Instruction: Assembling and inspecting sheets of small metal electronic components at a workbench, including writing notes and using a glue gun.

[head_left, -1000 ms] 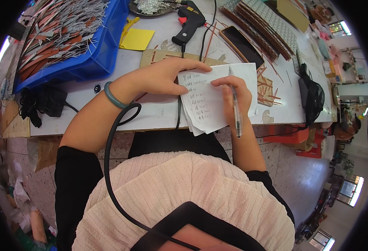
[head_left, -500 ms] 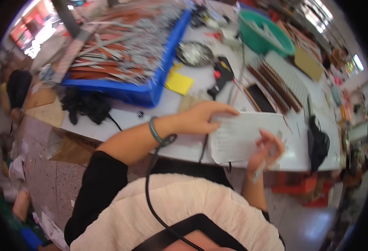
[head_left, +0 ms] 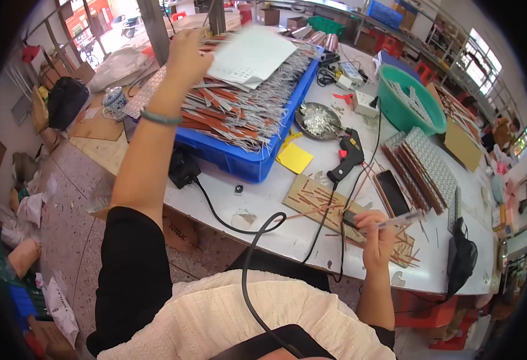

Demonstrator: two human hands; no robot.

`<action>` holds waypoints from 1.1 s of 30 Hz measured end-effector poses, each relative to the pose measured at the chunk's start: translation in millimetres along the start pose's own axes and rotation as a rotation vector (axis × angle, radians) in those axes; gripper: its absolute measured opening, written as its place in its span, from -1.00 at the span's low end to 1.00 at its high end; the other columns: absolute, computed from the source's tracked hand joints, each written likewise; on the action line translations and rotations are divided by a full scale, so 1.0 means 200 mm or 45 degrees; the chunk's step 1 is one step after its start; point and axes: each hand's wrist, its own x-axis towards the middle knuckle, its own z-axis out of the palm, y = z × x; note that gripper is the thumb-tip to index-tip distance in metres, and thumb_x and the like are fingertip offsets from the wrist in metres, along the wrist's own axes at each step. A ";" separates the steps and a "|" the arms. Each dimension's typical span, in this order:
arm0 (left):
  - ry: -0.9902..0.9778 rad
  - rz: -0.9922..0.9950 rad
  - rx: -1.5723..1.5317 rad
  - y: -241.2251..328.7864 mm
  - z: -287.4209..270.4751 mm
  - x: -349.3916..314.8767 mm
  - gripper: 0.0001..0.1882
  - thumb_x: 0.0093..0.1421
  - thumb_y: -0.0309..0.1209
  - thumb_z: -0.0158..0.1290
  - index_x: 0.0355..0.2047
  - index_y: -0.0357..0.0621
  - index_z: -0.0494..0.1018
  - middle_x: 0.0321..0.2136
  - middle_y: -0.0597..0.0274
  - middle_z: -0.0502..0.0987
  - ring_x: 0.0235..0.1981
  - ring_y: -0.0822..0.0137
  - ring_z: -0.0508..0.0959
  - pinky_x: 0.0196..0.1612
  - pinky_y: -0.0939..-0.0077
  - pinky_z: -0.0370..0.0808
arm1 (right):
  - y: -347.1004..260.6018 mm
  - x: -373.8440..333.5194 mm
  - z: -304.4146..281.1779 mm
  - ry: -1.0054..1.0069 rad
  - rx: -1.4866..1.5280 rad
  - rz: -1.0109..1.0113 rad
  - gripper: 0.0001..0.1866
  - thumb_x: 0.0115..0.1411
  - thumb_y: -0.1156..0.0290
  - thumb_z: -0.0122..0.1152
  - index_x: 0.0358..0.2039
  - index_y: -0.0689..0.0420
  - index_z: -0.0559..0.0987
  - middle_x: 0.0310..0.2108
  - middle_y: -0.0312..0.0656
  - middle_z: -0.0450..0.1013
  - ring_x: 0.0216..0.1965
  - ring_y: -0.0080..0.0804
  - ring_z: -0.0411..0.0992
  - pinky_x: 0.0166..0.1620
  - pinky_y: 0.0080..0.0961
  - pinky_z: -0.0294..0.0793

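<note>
My left hand (head_left: 187, 59) reaches out over the blue bin (head_left: 230, 157). Its curled fingers are at the left edge of a white paper pad (head_left: 253, 55) with writing on it, and the pad's far edge is blurred. Under the pad, the bin is heaped with reddish-brown and silvery strips (head_left: 233, 114). Near the table's front right, my right hand (head_left: 376, 239) is closed around a slim pale pen (head_left: 402, 219), which points to the right. Below that hand lies a board (head_left: 312, 201) scattered with thin brown sticks.
A black glue gun (head_left: 348, 157), a phone (head_left: 392, 191) and a dish of shiny bits (head_left: 318, 120) lie mid-table. Beyond stands a green basin (head_left: 408, 103). A black cable (head_left: 245, 264) loops across the table's front edge. Yellow notes (head_left: 294, 157) sit beside the bin.
My left hand has carried the paper pad from the table's front to above the bin, baring the stick-covered board. My right hand still holds the pen. The view has shifted.
</note>
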 end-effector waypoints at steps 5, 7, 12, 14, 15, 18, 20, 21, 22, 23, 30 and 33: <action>-0.557 0.297 -1.377 0.87 -0.23 -0.30 -0.64 0.16 -0.34 0.00 -0.03 -0.14 0.34 -0.08 0.09 0.40 -0.03 0.23 0.38 0.04 0.38 0.29 | -0.15 0.24 0.12 -0.469 -0.028 0.226 -0.86 0.14 0.51 -0.05 -0.48 0.27 0.46 -0.41 -0.07 0.44 -0.41 -0.29 0.41 -0.32 -0.46 0.35; -0.961 0.272 -1.614 1.06 -0.36 -0.38 -0.72 0.20 -0.34 -0.05 -0.10 -0.14 0.37 -0.18 0.16 0.44 -0.15 0.29 0.43 -0.08 0.41 0.35 | -0.11 0.32 0.22 -0.440 -0.051 -0.011 -0.87 0.11 0.46 0.02 -0.43 0.27 0.46 -0.41 -0.05 0.44 -0.40 -0.24 0.42 -0.32 -0.42 0.35; -0.677 -0.131 -1.749 0.96 -0.31 -0.25 -0.82 0.22 -0.35 -0.08 -0.25 -0.14 0.43 -0.45 0.28 0.49 -0.38 0.48 0.46 -0.24 0.54 0.40 | -0.21 0.39 0.31 -0.422 -0.359 -0.114 -0.62 0.00 0.38 0.21 -0.17 0.27 0.43 -0.28 -0.01 0.43 -0.27 -0.15 0.42 -0.23 -0.35 0.37; -0.262 -0.197 -1.398 0.77 -0.23 -0.06 -0.80 0.21 -0.33 -0.04 -0.24 -0.15 0.47 -0.50 0.30 0.52 -0.41 0.49 0.48 -0.28 0.59 0.42 | -0.23 0.36 0.26 -0.329 -0.182 -0.063 -0.46 -0.02 0.43 0.23 0.00 0.25 0.33 -0.14 -0.01 0.39 -0.20 -0.19 0.40 -0.16 -0.36 0.38; -0.060 -0.139 -1.171 0.64 -0.14 0.03 -0.77 0.20 -0.33 -0.02 -0.21 -0.17 0.48 -0.45 0.29 0.54 -0.41 0.52 0.49 -0.32 0.60 0.43 | -0.21 0.33 0.19 -0.380 -0.203 0.030 -0.43 -0.03 0.47 0.23 0.04 0.24 0.32 -0.06 -0.06 0.35 -0.16 -0.28 0.40 -0.12 -0.42 0.38; 0.154 -0.107 -0.371 0.07 0.21 0.19 -0.66 0.12 -0.19 0.00 -0.26 -0.20 0.49 -0.43 -0.04 0.52 -0.37 0.05 0.53 -0.28 0.25 0.44 | -0.08 0.19 0.05 -0.342 -0.082 0.273 -0.47 -0.01 0.52 0.21 0.02 0.24 0.34 -0.09 -0.10 0.37 -0.17 -0.39 0.39 -0.14 -0.48 0.39; -0.384 -0.073 -0.024 -0.25 0.38 0.13 -0.59 0.17 -0.14 -0.07 -0.13 -0.20 0.45 -0.23 -0.08 0.50 -0.16 0.07 0.49 -0.12 0.28 0.40 | -0.01 0.07 -0.02 -0.286 -0.107 0.409 -0.50 0.00 0.54 0.20 0.00 0.24 0.35 -0.10 -0.11 0.37 -0.18 -0.42 0.39 -0.14 -0.51 0.39; -0.626 -0.002 -0.032 -0.30 0.46 0.07 -0.58 0.17 -0.14 -0.07 -0.11 -0.20 0.43 -0.19 -0.09 0.48 -0.12 0.08 0.47 -0.08 0.31 0.37 | 0.03 0.05 -0.06 -0.230 -0.118 0.467 -0.52 0.01 0.55 0.19 -0.01 0.24 0.37 -0.11 -0.13 0.38 -0.19 -0.45 0.39 -0.15 -0.54 0.39; -0.850 0.066 -0.030 -0.30 0.48 0.05 -0.57 0.17 -0.14 -0.08 -0.09 -0.19 0.42 -0.15 -0.11 0.46 -0.08 0.10 0.46 -0.03 0.33 0.35 | 0.06 0.01 -0.11 -0.224 -0.120 0.464 -0.52 0.01 0.55 0.19 -0.01 0.24 0.37 -0.11 -0.13 0.38 -0.19 -0.45 0.39 -0.15 -0.54 0.39; -0.846 0.065 -0.026 -0.31 0.48 0.03 -0.57 0.17 -0.14 -0.08 -0.09 -0.19 0.42 -0.15 -0.11 0.46 -0.08 0.10 0.46 -0.03 0.33 0.35 | 0.07 -0.07 -0.16 -0.124 -0.123 0.534 -0.56 0.03 0.56 0.17 -0.03 0.24 0.38 -0.12 -0.13 0.39 -0.20 -0.47 0.39 -0.15 -0.56 0.39; -0.549 -0.747 0.340 -1.06 0.22 -0.19 -0.37 0.05 0.06 0.00 -0.09 -0.26 0.44 -0.12 -0.14 0.47 -0.06 0.00 0.45 0.00 0.26 0.34 | 0.10 -0.31 -0.45 0.231 -0.180 0.671 -0.67 0.11 0.55 0.11 -0.08 0.24 0.41 -0.18 -0.18 0.41 -0.20 -0.50 0.40 -0.12 -0.59 0.39; -0.977 -0.590 -0.064 -1.27 0.21 -0.46 -0.36 0.12 0.03 -0.05 0.00 -0.28 0.35 -0.04 -0.15 0.40 0.05 0.11 0.35 0.11 0.34 0.23 | 0.15 -0.32 -0.47 0.259 -0.132 0.668 -0.70 0.10 0.56 0.12 -0.11 0.25 0.42 -0.22 -0.20 0.42 -0.21 -0.51 0.40 -0.14 -0.60 0.40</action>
